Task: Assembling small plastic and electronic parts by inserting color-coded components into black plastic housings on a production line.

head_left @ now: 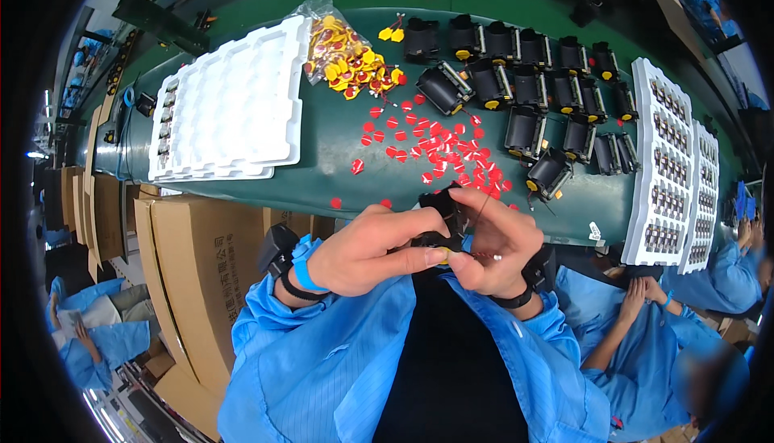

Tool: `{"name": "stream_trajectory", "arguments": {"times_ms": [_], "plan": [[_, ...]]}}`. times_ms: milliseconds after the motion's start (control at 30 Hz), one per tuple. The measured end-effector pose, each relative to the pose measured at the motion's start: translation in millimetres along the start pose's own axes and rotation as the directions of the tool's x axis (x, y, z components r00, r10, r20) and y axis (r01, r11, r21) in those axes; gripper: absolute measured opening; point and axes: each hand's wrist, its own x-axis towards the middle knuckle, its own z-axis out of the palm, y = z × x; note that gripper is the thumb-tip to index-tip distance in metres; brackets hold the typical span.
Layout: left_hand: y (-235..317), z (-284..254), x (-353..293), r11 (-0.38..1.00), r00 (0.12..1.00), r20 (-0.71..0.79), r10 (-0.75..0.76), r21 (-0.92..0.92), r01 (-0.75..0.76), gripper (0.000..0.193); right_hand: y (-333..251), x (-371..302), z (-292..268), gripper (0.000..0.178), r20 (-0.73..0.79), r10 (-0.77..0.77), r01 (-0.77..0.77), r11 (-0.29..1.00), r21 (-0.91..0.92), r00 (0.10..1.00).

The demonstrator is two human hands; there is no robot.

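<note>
Close to my body, both hands hold a black plastic housing [440, 201] over the near edge of the green work surface. My left hand [367, 251] grips its left side, thumb and forefinger pinched near a small yellow piece at the bottom. My right hand [501, 243] closes on the other side, its thumb at the same yellow piece and its forefinger along the top. Thin wires with a small white end stick out by the right fingers. My fingers cover much of the housing. Beyond them lie many loose red discs [439, 146] with white marks.
Similar black housings [528, 130] stand in rows at the right. Yellow wired discs [348, 64] spill from a plastic bag farther back. White moulded trays [230, 104] lie left; filled white trays [663, 161] lie right. A cardboard box [193, 282] stands lower left. A co-worker [637, 322] sits at my right.
</note>
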Motion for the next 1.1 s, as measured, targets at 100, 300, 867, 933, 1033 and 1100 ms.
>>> {"name": "stream_trajectory", "arguments": {"times_ms": [100, 300, 867, 933, 1033, 1100], "plan": [[-10.7, -1.1, -1.0, 0.982, 0.988, 0.001, -0.153, -0.110, 0.152, 0.017, 7.0, -4.9, 0.2, 0.059, -0.017, 0.005, -0.006, 0.997, -0.078, 1.000], [-53.2, 4.8, 9.0, 0.947, 0.958, -0.241, 0.155, 0.312, -0.075, 0.018, 7.0, 10.7, -12.9, 0.075, 0.101, 0.152, -0.148, 0.988, -0.046, 0.983], [-93.1, 12.3, 14.3, 0.429, 0.944, -0.223, 0.244, 0.898, 0.101, 0.043, 16.7, 6.1, -3.1, 0.026, 0.198, -0.008, 0.133, 0.767, -0.628, 0.980], [-85.5, 12.1, 11.1, 0.407, 0.926, -0.251, 0.283, 0.905, 0.121, 0.042, 17.5, 5.7, 1.9, 0.025, 0.227, -0.050, 0.191, 0.729, -0.657, 0.973], [-53.5, -6.3, -6.4, 0.395, 0.873, -0.308, 0.379, 0.907, 0.148, 0.041, 21.1, 8.2, 8.1, 0.025, 0.316, -0.042, 0.267, 0.644, -0.716, 0.948], [-22.0, -44.6, -35.8, 0.326, 0.809, -0.365, 0.461, 0.917, 0.228, 0.037, 19.9, 10.6, 8.2, 0.024, 0.353, -0.019, 0.296, 0.588, -0.753, 0.935]]}}
